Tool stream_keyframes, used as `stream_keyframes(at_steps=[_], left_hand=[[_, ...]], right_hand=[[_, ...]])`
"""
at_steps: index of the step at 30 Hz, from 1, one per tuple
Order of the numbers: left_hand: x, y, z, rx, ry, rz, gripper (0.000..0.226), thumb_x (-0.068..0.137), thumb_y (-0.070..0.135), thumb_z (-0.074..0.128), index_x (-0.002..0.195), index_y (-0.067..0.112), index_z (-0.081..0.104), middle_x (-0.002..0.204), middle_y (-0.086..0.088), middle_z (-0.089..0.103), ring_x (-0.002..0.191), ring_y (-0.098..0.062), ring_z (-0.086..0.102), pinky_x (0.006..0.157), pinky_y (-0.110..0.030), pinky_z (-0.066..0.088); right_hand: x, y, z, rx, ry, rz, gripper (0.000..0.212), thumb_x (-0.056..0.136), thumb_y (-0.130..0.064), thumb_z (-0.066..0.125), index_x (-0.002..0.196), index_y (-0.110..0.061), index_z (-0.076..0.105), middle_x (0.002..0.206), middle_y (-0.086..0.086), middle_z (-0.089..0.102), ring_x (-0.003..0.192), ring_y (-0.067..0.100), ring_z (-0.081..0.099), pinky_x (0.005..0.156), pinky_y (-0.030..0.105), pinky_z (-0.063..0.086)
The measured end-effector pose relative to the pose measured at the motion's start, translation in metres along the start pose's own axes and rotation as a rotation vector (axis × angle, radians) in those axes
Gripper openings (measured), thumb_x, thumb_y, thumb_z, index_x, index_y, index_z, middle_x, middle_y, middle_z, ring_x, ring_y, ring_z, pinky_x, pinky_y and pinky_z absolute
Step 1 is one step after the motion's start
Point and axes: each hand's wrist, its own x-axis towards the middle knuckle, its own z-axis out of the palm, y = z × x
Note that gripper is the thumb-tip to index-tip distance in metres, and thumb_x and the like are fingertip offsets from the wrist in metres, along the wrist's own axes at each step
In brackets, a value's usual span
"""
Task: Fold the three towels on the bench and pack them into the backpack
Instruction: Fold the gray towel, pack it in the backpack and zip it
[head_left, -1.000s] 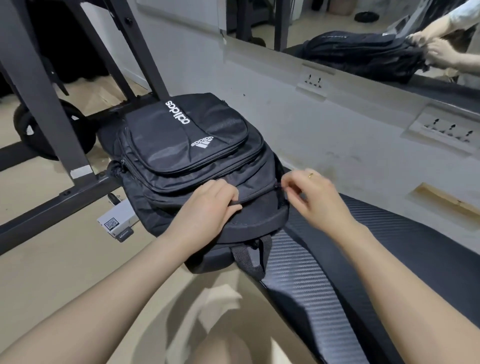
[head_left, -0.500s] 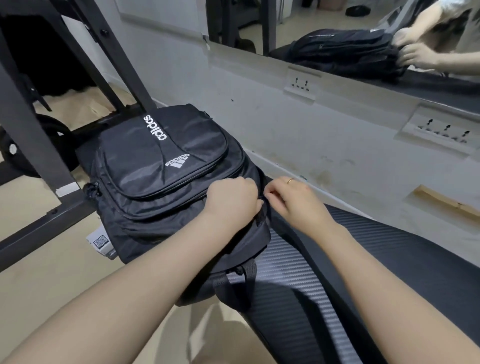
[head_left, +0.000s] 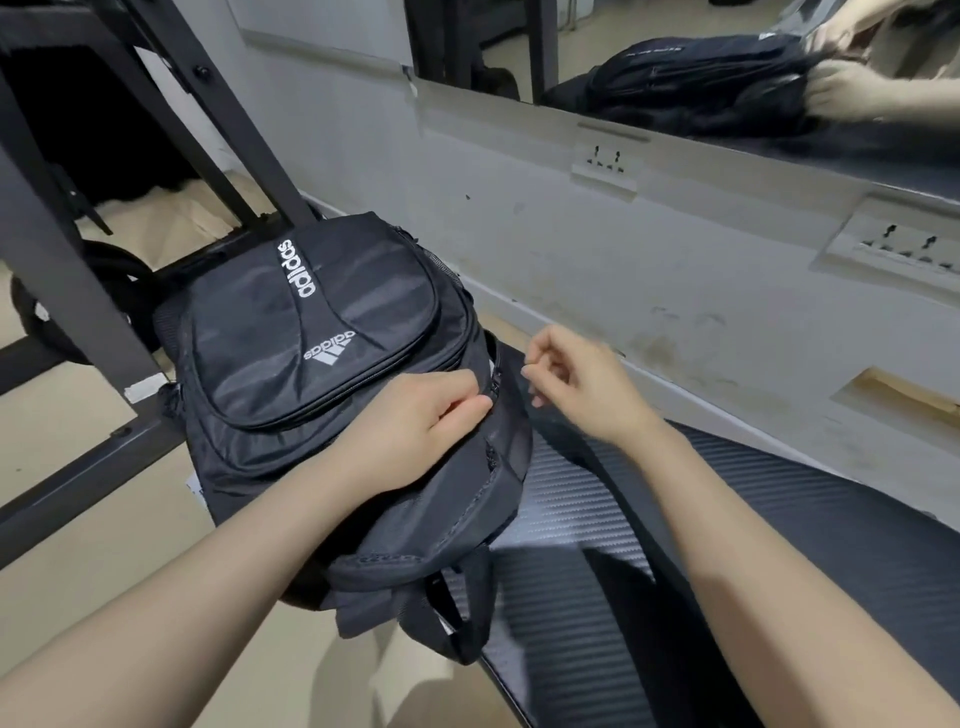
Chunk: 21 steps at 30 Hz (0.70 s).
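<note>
A black Adidas backpack (head_left: 311, 332) lies front side up on the end of the black bench (head_left: 779, 545), partly overhanging the floor. My left hand (head_left: 415, 431) rests on the bag's top edge, and its thumb and forefinger pinch at the zipper (head_left: 492, 391). Just right of that zipper, my right hand (head_left: 576, 387) hovers apart from the bag, its fingers loosely curled and holding nothing. No towel is in view.
A dark steel rack frame (head_left: 78, 291) with a weight plate (head_left: 119, 301) stands to the left on the tan floor. A grey wall with sockets (head_left: 605, 163) runs behind the bench. The mirror (head_left: 727, 62) above it reflects the bag and hands.
My right hand has let go at the zipper and drawn away to the right. My left hand stays on the bag's top edge. The view has shifted.
</note>
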Motion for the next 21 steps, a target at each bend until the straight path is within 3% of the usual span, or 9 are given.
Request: stream_keyframes(at_steps=[2, 4, 7, 10, 13, 16, 19, 21], left_hand=[[0.001, 0.002, 0.002, 0.001, -0.003, -0.009, 0.034, 0.083, 0.048, 0.033, 0.061, 0.022, 0.036, 0.052, 0.008, 0.037, 0.056, 0.001, 0.042, 0.055, -0.012, 0.031], [0.0, 0.001, 0.004, -0.002, 0.003, -0.028, 0.039, 0.083, 0.049, 0.034, 0.062, 0.016, 0.04, 0.052, 0.008, 0.038, 0.057, -0.002, 0.043, 0.054, -0.012, 0.031], [-0.002, 0.0, 0.004, 0.004, 0.013, -0.024, 0.04, 0.083, 0.048, 0.036, 0.064, 0.015, 0.043, 0.053, 0.008, 0.04, 0.057, -0.004, 0.043, 0.055, -0.015, 0.031], [-0.003, 0.003, 0.004, 0.03, -0.006, -0.039, 0.037, 0.083, 0.048, 0.036, 0.064, 0.017, 0.043, 0.054, 0.007, 0.04, 0.058, -0.002, 0.043, 0.055, -0.013, 0.031], [-0.003, 0.008, 0.006, 0.054, -0.028, -0.087, 0.035, 0.082, 0.048, 0.038, 0.064, 0.018, 0.043, 0.053, 0.007, 0.04, 0.058, -0.003, 0.044, 0.053, -0.015, 0.032], [0.001, 0.02, 0.009, 0.121, -0.025, -0.288, 0.031, 0.088, 0.039, 0.047, 0.072, 0.012, 0.049, 0.059, 0.006, 0.045, 0.058, -0.008, 0.044, 0.057, -0.026, 0.03], [0.014, 0.037, 0.013, 0.375, -0.075, -0.53, 0.042, 0.089, 0.052, 0.04, 0.084, 0.011, 0.044, 0.077, -0.001, 0.049, 0.079, -0.024, 0.052, 0.064, -0.031, 0.035], [0.021, 0.041, 0.015, 0.449, -0.106, -0.579, 0.048, 0.09, 0.057, 0.036, 0.089, 0.01, 0.046, 0.094, -0.01, 0.057, 0.093, -0.032, 0.056, 0.069, -0.033, 0.036]], right_hand=[[-0.006, -0.003, 0.009, 0.158, -0.106, -0.022, 0.028, 0.089, -0.008, 0.05, 0.087, -0.035, 0.047, 0.071, -0.005, 0.056, 0.069, 0.02, 0.058, 0.072, 0.034, 0.049], [-0.01, -0.004, 0.015, 0.267, -0.137, -0.052, 0.023, 0.086, -0.016, 0.054, 0.094, -0.037, 0.05, 0.075, -0.007, 0.056, 0.071, 0.015, 0.054, 0.07, 0.026, 0.047], [-0.011, -0.002, 0.013, 0.274, -0.155, -0.067, 0.021, 0.083, -0.017, 0.063, 0.092, -0.034, 0.055, 0.073, -0.007, 0.054, 0.069, 0.011, 0.049, 0.066, 0.021, 0.043], [-0.009, -0.001, 0.01, 0.176, -0.203, -0.053, 0.01, 0.086, -0.015, 0.063, 0.089, -0.023, 0.058, 0.07, -0.006, 0.05, 0.065, 0.008, 0.046, 0.064, 0.023, 0.04], [-0.009, 0.001, 0.009, -0.076, -0.178, -0.165, 0.008, 0.087, -0.021, 0.061, 0.084, -0.018, 0.055, 0.077, -0.003, 0.048, 0.07, 0.013, 0.046, 0.066, 0.026, 0.039], [-0.014, -0.002, 0.017, -0.329, -0.172, -0.197, 0.015, 0.094, -0.029, 0.049, 0.089, -0.015, 0.053, 0.091, 0.0, 0.047, 0.081, 0.019, 0.05, 0.07, 0.037, 0.043], [-0.019, -0.004, 0.022, -0.395, -0.203, -0.19, 0.021, 0.097, -0.022, 0.04, 0.102, -0.006, 0.054, 0.103, 0.009, 0.057, 0.094, 0.026, 0.054, 0.074, 0.039, 0.043], [-0.023, -0.002, 0.016, -0.351, -0.177, -0.198, 0.019, 0.096, -0.019, 0.042, 0.1, -0.006, 0.055, 0.099, 0.008, 0.061, 0.091, 0.026, 0.056, 0.072, 0.039, 0.044]])
